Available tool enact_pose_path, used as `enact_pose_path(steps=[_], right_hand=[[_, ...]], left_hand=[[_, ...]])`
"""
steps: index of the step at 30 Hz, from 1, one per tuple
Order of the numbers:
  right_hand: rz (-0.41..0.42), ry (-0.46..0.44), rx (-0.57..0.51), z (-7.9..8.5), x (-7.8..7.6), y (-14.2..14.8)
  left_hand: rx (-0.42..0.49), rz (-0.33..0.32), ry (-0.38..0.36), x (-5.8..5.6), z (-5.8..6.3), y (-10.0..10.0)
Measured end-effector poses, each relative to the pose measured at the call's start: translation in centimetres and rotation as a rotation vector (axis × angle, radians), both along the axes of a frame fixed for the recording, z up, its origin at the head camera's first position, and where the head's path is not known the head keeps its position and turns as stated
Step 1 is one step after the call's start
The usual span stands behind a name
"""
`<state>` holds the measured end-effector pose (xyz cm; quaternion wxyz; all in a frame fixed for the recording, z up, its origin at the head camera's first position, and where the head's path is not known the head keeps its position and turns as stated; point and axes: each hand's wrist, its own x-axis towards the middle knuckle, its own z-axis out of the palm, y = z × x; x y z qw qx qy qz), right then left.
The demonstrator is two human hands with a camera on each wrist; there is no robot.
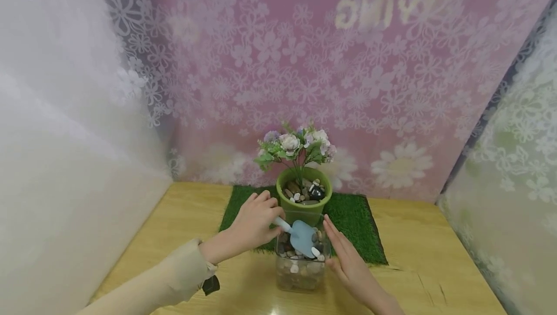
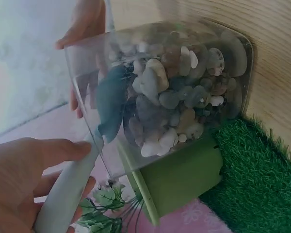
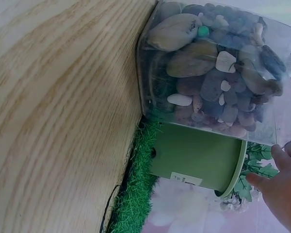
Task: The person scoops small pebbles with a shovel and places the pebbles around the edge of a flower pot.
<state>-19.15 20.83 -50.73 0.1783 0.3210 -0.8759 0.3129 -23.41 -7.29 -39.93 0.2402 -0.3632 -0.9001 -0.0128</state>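
My left hand [image 1: 256, 218] grips the white handle [image 2: 68, 189] of a small toy shovel, its thumb laid along the handle in the left wrist view. The shovel's blue blade [image 1: 302, 238] dips inside a clear plastic container [image 1: 283, 281], over the stones. Pebbles [image 2: 155, 92] in grey, brown and white fill much of this container. A white pebble [image 1: 315, 251] shows at the blade's lower edge. On the other side, my right hand [image 1: 350, 262] has its fingers extended along the container's right rim, fingertips near the far corner.
Behind the container, a green flower pot [image 3: 203, 155] holds stones and artificial flowers [image 1: 300, 143] on a green grass mat [image 1: 354, 230]. The wooden table [image 1: 143, 252] meets a pink floral backdrop [image 1: 261, 64]. White cloth [image 1: 65, 136] hangs at the left.
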Motion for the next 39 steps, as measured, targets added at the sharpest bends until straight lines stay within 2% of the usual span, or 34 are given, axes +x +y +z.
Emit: enact_pose_path(steps=[2, 4, 11, 14, 19, 22, 25, 28, 32, 35, 39], right_hand=[[0.003, 0.000, -0.009, -0.1, 0.2, -0.1], [-0.003, 0.014, -0.010, -0.1, 0.3, -0.1], [-0.021, 0.019, -0.009, 0.0, 0.2, -0.2], [-0.024, 0.010, 0.000, 0.0, 0.3, -0.3], [-0.037, 0.009, 0.011, 0.1, 0.3, -0.3], [-0.039, 0.004, 0.015, 0.2, 0.3, -0.3], [-0.043, -0.003, 0.022, 0.2, 0.4, -0.2], [-0.051, -0.010, 0.032, 0.2, 0.4, -0.1], [-0.047, -0.028, 0.043, 0.0, 0.2, -0.1], [-0.043, -0.034, 0.047, 0.0, 0.2, -0.1], [-0.042, -0.026, 0.027, 0.2, 0.2, -0.1]], left_hand=[[0.021, -0.004, -0.032, 0.2, -0.1, -0.3], [0.029, 0.000, -0.030, 0.6, -0.2, -0.3], [-0.006, 0.097, 0.080, 1.9, -0.2, 1.2], [-0.006, 0.111, 0.117, 2.1, -0.3, 1.6], [0.025, 0.038, 0.148, 1.3, -0.2, 1.4], [0.044, -0.014, 0.138, 0.9, -0.1, 1.0], [0.051, -0.034, 0.099, 0.6, -0.2, 0.8], [0.046, -0.019, 0.031, 0.2, -0.2, 0.8], [0.049, 0.029, -0.107, 0.0, 0.0, 0.4], [0.069, 0.043, -0.209, 0.4, 0.3, 0.2], [0.104, 0.043, -0.241, 0.7, 0.3, 0.2]])
